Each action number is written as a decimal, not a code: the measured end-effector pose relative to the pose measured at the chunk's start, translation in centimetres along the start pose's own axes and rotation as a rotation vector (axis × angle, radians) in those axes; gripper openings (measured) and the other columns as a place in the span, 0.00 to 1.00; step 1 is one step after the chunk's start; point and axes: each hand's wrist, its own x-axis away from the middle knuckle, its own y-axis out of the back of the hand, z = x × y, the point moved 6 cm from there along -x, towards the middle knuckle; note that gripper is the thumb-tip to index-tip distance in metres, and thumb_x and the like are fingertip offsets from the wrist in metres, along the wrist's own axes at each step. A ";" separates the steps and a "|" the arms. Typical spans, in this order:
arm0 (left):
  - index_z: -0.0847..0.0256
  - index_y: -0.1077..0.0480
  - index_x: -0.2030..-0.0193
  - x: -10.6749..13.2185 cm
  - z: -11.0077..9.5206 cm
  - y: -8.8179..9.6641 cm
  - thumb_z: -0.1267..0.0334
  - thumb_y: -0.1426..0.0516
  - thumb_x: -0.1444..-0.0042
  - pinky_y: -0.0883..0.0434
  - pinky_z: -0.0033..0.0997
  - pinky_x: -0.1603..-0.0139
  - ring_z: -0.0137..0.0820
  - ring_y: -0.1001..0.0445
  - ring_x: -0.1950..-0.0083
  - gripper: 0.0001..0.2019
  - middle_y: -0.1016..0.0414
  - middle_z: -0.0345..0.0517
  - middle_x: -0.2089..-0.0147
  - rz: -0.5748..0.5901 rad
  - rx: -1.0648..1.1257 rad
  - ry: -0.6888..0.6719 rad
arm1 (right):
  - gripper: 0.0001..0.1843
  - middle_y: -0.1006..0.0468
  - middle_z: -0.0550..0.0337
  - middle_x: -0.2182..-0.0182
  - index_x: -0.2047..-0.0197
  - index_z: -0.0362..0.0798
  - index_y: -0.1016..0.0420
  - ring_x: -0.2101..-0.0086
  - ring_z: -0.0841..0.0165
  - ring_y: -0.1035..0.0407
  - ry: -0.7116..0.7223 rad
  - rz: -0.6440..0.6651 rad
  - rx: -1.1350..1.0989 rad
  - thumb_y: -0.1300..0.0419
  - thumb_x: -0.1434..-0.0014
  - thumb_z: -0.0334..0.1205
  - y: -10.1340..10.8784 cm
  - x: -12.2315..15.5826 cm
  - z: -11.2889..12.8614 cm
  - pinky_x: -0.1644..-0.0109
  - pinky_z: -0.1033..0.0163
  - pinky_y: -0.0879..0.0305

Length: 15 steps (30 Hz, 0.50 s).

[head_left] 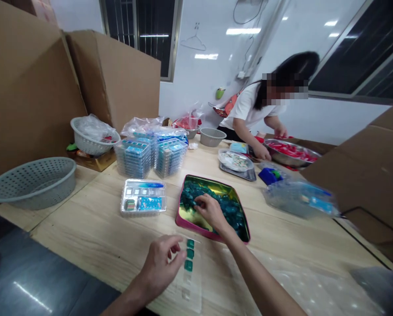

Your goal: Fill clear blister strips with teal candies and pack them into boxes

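My right hand [211,210] reaches into a pink-rimmed tin [196,227] with a shiny gold inside. Its fingers are pinched on a small dark teal piece [199,202], partly hidden by the fingertips. Many loose glossy teal pieces [231,210] lie around it in the tin. My left hand [163,263] hovers at the left edge of a clear plastic tray [194,289], fingers curved and apart, nothing seen in them. Three square green pieces [190,253] sit in a column in that tray, above clear cavities.
A filled clear blister pack [143,197] lies left of the tin, with stacks of similar packs [135,156] behind. Grey baskets [31,182] stand at left. Across the table a person [249,109] leans over a metal bowl [291,151] of red items. Bagged packs [298,197] lie at right.
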 end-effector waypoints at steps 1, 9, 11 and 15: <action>0.62 0.25 0.60 -0.5 -0.1 0.4 0.65 0.44 0.49 0.33 0.27 0.68 0.30 0.28 0.69 0.11 0.24 0.46 0.69 -0.027 0.061 0.045 | 0.07 0.27 0.59 0.71 0.65 0.45 0.26 0.70 0.67 0.32 -0.039 0.008 -0.199 0.40 0.50 0.36 0.3 0.9 0.1 0.64 0.64 0.38; 0.65 0.28 0.68 -1.5 1.0 -2.6 0.66 0.40 0.56 0.32 0.27 0.63 0.31 0.28 0.65 0.07 0.25 0.45 0.68 -0.211 0.622 0.245 | 0.16 0.26 0.60 0.75 0.70 0.46 0.26 0.73 0.67 0.32 -0.181 0.116 -0.958 0.31 0.57 0.48 -2.2 10.7 4.0 0.69 0.64 0.35; 0.64 0.29 0.72 -1.0 1.3 -3.5 0.70 0.40 0.59 0.33 0.26 0.66 0.29 0.29 0.69 0.04 0.27 0.43 0.73 -0.211 0.667 0.275 | 0.16 0.25 0.57 0.74 0.71 0.46 0.26 0.71 0.64 0.29 -0.232 0.088 -1.002 0.30 0.58 0.48 -3.0 12.1 3.7 0.67 0.61 0.33; 0.65 0.29 0.74 -0.1 1.6 -3.4 0.75 0.40 0.62 0.37 0.24 0.71 0.26 0.32 0.73 0.05 0.29 0.41 0.75 -0.238 0.607 0.288 | 0.16 0.23 0.56 0.73 0.72 0.48 0.24 0.69 0.61 0.28 -0.343 0.093 -1.106 0.27 0.63 0.46 -4.7 13.2 2.5 0.64 0.60 0.30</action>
